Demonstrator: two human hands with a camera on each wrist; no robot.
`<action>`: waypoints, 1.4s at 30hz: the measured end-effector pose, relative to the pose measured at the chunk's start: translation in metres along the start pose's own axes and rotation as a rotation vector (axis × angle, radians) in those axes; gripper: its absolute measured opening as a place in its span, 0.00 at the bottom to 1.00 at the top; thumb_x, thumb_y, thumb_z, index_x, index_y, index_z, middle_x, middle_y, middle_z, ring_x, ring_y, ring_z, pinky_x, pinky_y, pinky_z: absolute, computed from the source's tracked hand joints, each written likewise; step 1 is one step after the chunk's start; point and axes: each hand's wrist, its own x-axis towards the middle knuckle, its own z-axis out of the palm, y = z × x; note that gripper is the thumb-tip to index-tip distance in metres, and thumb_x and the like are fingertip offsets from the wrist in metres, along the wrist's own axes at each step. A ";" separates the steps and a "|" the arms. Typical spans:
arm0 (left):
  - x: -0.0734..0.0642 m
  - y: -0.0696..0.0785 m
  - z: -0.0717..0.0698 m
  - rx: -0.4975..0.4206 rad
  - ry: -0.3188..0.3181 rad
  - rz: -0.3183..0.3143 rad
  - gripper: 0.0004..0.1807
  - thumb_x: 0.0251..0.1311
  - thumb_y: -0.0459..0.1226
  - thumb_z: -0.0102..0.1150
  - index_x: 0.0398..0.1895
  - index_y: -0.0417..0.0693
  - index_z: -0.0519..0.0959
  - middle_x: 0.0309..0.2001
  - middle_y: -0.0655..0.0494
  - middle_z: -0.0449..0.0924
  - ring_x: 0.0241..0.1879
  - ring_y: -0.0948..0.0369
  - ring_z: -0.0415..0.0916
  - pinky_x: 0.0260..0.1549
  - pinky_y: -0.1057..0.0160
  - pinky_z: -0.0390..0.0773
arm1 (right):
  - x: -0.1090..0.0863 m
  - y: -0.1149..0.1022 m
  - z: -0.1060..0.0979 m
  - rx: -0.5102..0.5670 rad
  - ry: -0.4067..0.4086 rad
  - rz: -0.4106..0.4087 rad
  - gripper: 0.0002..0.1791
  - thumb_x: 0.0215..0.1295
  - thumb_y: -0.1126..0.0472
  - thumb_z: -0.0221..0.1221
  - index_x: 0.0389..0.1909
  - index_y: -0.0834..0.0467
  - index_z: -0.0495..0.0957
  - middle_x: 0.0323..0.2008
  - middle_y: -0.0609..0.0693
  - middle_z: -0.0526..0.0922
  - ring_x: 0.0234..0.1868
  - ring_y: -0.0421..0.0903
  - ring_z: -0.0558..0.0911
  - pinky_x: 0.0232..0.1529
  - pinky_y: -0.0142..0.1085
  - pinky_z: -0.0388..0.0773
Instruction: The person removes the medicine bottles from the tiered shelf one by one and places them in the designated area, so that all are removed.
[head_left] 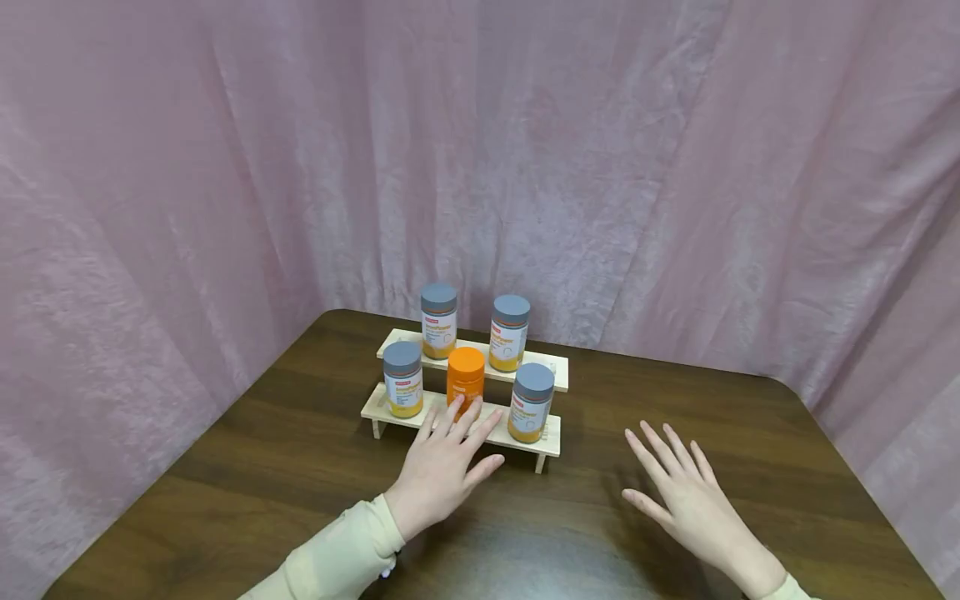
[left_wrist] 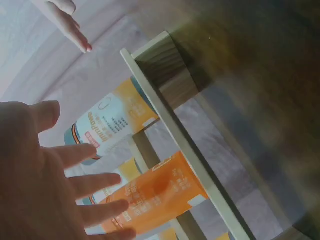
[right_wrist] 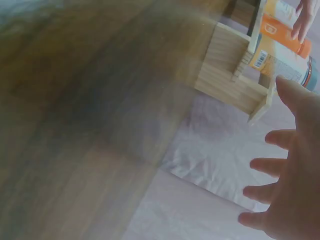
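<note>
My left hand [head_left: 442,475] hovers in front of the lower shelf, fingers spread toward the orange bottle [head_left: 467,375]; whether a fingertip touches it I cannot tell. This orange-capped bottle stands mid-shelf between two grey-capped jars, one at the left [head_left: 403,382] and one at the right [head_left: 532,404]. On the upper shelf stand two more grey-capped jars, a left one [head_left: 438,322] and a right one [head_left: 509,335]. To the right of the rack, my right hand [head_left: 690,500] is held above the table with its fingers spread and nothing in it.
The two-tier pale wooden rack [head_left: 480,423] stands on a dark brown wooden table [head_left: 285,433]. Pink velvet curtains [head_left: 600,167] hang behind the table and along its sides.
</note>
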 end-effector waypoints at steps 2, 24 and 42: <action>0.000 0.000 -0.002 -0.004 0.017 0.012 0.30 0.68 0.57 0.47 0.71 0.61 0.64 0.71 0.50 0.64 0.71 0.46 0.60 0.68 0.40 0.59 | 0.002 0.000 -0.002 -0.012 0.013 -0.010 0.40 0.61 0.46 0.63 0.73 0.48 0.59 0.72 0.58 0.61 0.71 0.65 0.60 0.66 0.64 0.57; 0.031 -0.062 -0.074 -0.249 0.177 -0.298 0.10 0.65 0.46 0.57 0.39 0.53 0.84 0.26 0.58 0.83 0.24 0.61 0.76 0.21 0.63 0.70 | 0.037 -0.010 -0.040 0.073 0.142 0.060 0.19 0.62 0.58 0.64 0.53 0.56 0.77 0.53 0.55 0.80 0.44 0.56 0.84 0.27 0.43 0.78; 0.043 -0.144 -0.091 -0.456 0.113 -0.567 0.26 0.72 0.50 0.44 0.58 0.38 0.73 0.46 0.40 0.84 0.52 0.43 0.77 0.50 0.46 0.73 | 0.079 -0.022 -0.042 0.187 0.119 0.109 0.16 0.67 0.55 0.60 0.54 0.54 0.77 0.52 0.52 0.81 0.46 0.55 0.84 0.37 0.52 0.79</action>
